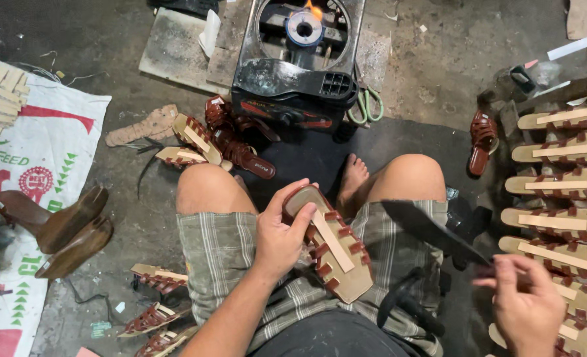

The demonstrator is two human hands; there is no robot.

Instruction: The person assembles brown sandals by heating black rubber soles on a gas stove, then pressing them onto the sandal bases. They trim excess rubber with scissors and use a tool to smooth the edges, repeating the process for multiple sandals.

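My left hand (279, 239) grips a sandal (330, 243) turned sole-up over my lap, its tan insole board edged with folded red-brown straps. My right hand (526, 306) pinches one end of a flat black outsole piece (432, 231) that slants up toward my right knee. I sit on the floor in plaid shorts, knees apart, one bare foot (354, 180) between them.
A small black gas stove (296, 66) burns with a flame ahead of my knees, green scissors (367, 106) beside it. Several sole-up sandals (557, 185) lie in a row at right. More sandals lie at left front, wooden shoe lasts (69, 231) on a printed sack.
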